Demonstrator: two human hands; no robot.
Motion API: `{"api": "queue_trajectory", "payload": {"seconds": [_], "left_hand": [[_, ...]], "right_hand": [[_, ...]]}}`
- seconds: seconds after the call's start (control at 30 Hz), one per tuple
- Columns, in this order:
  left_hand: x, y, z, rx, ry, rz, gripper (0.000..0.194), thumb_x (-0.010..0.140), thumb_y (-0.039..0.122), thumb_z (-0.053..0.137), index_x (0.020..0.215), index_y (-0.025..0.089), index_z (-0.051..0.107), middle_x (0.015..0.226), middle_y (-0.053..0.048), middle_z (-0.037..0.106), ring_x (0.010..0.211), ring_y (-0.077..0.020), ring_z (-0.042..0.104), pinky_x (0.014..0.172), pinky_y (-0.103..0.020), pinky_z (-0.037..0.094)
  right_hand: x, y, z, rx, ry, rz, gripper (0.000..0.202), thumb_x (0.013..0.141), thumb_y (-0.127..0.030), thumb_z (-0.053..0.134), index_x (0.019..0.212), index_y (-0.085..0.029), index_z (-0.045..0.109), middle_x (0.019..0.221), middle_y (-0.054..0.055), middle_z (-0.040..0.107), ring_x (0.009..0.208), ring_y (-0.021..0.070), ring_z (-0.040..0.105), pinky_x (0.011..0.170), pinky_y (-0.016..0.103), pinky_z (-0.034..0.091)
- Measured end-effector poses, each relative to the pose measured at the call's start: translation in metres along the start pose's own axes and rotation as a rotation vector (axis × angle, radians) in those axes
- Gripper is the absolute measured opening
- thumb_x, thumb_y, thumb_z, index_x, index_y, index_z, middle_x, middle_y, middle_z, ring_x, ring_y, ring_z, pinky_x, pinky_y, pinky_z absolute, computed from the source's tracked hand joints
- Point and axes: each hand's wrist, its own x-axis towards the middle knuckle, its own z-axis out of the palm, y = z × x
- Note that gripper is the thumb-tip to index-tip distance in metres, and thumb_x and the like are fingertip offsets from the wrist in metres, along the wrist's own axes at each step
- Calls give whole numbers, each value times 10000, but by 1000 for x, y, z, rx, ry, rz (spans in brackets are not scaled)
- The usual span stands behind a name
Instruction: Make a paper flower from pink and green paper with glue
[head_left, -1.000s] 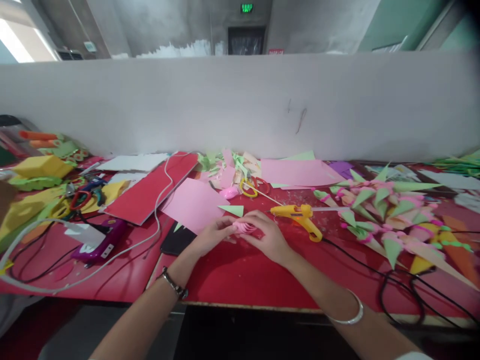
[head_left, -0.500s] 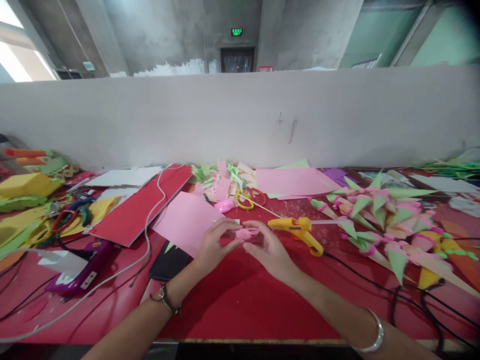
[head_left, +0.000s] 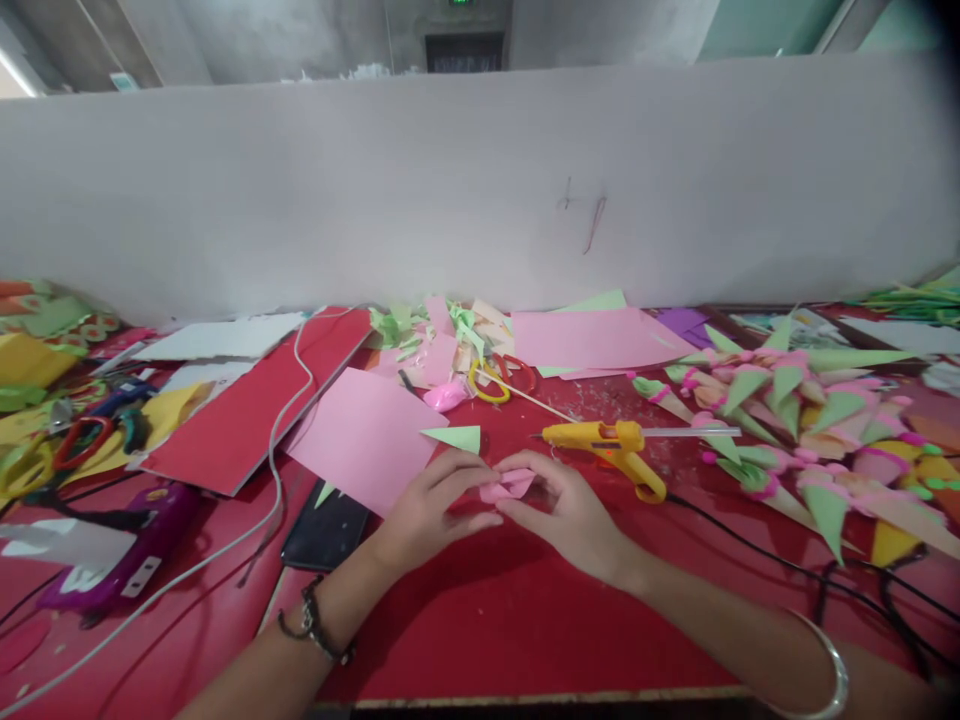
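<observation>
A small folded piece of pink paper is held between both hands above the red table. My left hand pinches its left side with thumb and fingers; part of the paper is hidden behind the fingertips. From the other side, my right hand grips it, fingers curled over the top and thumb below. Just beyond the hands lies a green paper triangle, its tip on a pink sheet. To the right of my right hand rests a yellow glue gun with a clear glue stick in its back.
Paper cones with green and pink trim are heaped at right. Yellow-handled scissors and paper scraps lie at the back. A black phone, a white cable and a purple power strip are on the left.
The view has tilted down and shifted slightly. Both hands still hold the pink paper, which now shows a more open fold. More of the green triangle is visible.
</observation>
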Motion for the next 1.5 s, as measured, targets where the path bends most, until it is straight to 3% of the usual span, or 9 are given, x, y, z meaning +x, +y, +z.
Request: {"api": "queue_trajectory", "payload": {"seconds": [0.33,0.63,0.8,0.9,1.07,1.27,1.5], "left_hand": [[2,11,6,-209,-8,-335,174,773,229,587,938,193,626,913,-59,624,840,-152,580,744,-260,481],[1,22,13,-279,72,-572,180,742,229,616,913,187,652,861,-35,677,718,-132,611,664,-220,496],[4,26,13,-473,26,-733,158,768,283,583,843,168,660,758,-17,669,648,-115,600,608,-196,488],[5,25,14,-639,3,-867,190,750,311,592,834,147,643,695,-12,649,614,-111,596,588,-205,494],[6,21,16,-885,-29,-1063,245,704,353,634,835,148,606,664,14,602,583,-87,576,547,-194,490],[5,19,15,-1078,-63,-1114,206,729,339,625,835,165,596,651,32,565,564,-50,540,519,-143,467],[4,22,15,-1114,-103,-1014,236,795,374,542,915,172,562,733,-1,598,650,-97,590,630,-230,507]], "right_hand": [[-4,6,-5,-95,22,-123,139,750,-204,582,886,-193,555,836,19,609,785,141,588,702,258,470],[-7,8,-8,-186,68,-184,176,750,-186,583,922,-201,546,866,33,609,790,145,586,683,248,472],[-8,4,-9,-228,37,-265,160,758,-165,573,913,-203,564,844,34,599,792,141,576,709,250,467],[-9,4,-8,-230,23,-217,181,756,-173,571,934,-203,562,857,35,601,789,139,577,699,248,472],[-10,7,-4,-96,27,6,331,743,-212,585,1059,-206,487,919,40,610,785,139,604,676,247,495],[-11,7,-7,-109,28,-56,223,747,-230,592,960,-211,529,915,25,606,829,137,585,712,243,470],[-9,2,-8,-138,22,-92,180,746,-263,608,904,-204,544,839,8,586,775,129,551,659,236,431]]}}
